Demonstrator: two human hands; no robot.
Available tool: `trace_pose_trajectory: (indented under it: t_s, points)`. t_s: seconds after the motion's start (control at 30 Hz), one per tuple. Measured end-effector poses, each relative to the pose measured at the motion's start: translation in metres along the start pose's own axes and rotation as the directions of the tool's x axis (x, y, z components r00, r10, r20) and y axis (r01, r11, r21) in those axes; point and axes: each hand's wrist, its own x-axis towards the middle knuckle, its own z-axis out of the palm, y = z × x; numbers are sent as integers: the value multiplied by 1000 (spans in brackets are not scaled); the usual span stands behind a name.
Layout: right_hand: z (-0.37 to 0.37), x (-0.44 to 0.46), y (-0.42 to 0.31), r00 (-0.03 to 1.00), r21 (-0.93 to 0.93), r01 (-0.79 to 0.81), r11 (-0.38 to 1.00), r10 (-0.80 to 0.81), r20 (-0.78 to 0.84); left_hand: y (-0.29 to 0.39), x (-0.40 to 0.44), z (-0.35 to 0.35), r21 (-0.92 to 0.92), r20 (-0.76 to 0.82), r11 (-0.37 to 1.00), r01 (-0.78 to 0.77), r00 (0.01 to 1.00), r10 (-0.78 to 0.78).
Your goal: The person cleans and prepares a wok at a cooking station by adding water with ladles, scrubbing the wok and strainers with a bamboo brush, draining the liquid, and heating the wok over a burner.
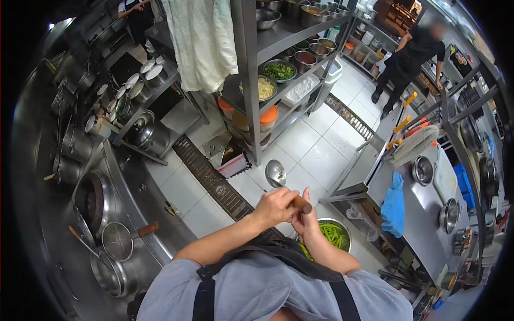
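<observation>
My left hand (277,206) is closed round the brown wooden handle of a ladle (276,173). The ladle's round metal bowl hangs out ahead over the floor, and the butt of its handle points back at me. Close against the handle is my right hand (308,220), its thumb standing up and apart; its other fingers are partly hidden behind the handle and my left hand. Below my right wrist a metal bowl (349,247) holds green beans (333,234), partly covered by my forearm.
A steel shelf (289,37) with pans of food stands ahead, a white cloth (201,45) hanging beside it. To the right is a steel counter (412,214) with a blue cloth (393,206). Woks and a strainer (117,242) lie left. A person (412,59) stands far right, another (135,18) far left.
</observation>
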Motion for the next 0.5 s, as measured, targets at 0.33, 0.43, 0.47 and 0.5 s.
trace_pose_trajectory:
  t_s: [0.33,0.43,0.47,0.5]
  points:
    - [-47,74,-9,964,13,-77,997,77,-254,-72,-14,-31,-120,478,949,290,855,-201]
    - [-72,102,-39,909,-4,-30,1000,26,-416,-137,-47,-34,52,394,863,503,783,-481]
    - [-80,114,-51,906,1,-28,1000,26,-422,-158,-58,-38,172,359,836,522,757,-546]
    - [-89,130,-67,896,-53,1,999,-24,-444,-187,-79,-37,308,363,760,573,667,-650]
